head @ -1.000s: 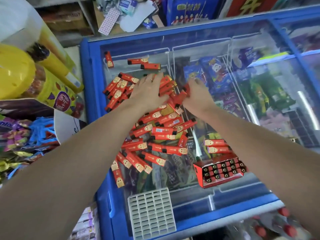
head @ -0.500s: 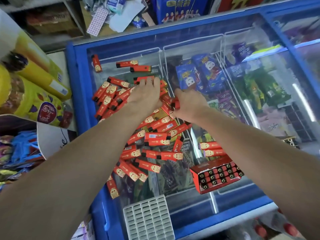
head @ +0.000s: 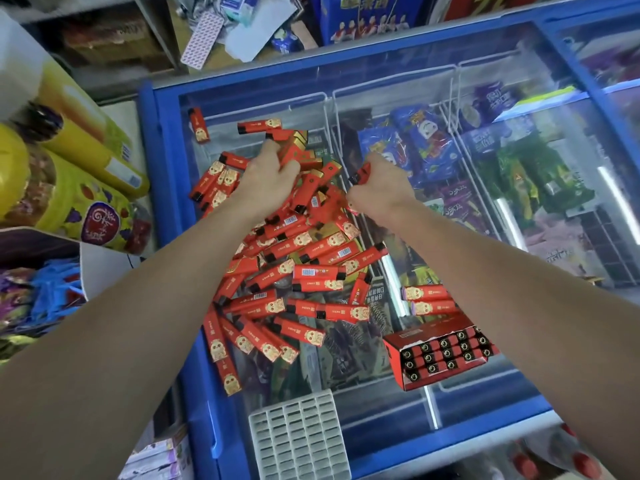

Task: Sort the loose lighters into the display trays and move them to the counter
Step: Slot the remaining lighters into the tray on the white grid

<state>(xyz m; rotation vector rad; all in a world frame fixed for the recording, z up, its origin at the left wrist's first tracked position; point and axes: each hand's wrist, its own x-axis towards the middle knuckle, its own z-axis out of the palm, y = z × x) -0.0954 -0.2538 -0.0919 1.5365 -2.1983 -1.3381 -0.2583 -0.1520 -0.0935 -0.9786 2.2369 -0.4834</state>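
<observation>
Several loose red lighters (head: 304, 271) lie in a heap on the glass lid of a blue chest freezer (head: 166, 161). My left hand (head: 266, 176) grips a bunch of lighters (head: 294, 147) at the far end of the heap. My right hand (head: 377, 192) is curled round a few lighters (head: 362, 174) just right of the heap. A red display tray (head: 440, 355) filled with lighters stands at the near right. An empty white grid tray (head: 298, 438) lies at the lid's near edge.
Two more lighters (head: 426, 299) lie just behind the red tray. Yellow jars and tubes (head: 76, 188) crowd the left side. Shelves with boxes and papers (head: 242, 26) stand behind the freezer. Packaged ice creams show under the glass (head: 519, 168).
Both hands have gone from lying flat on the heap to curling round lighters, and they have lifted those bunches slightly. The camera has shifted a little.
</observation>
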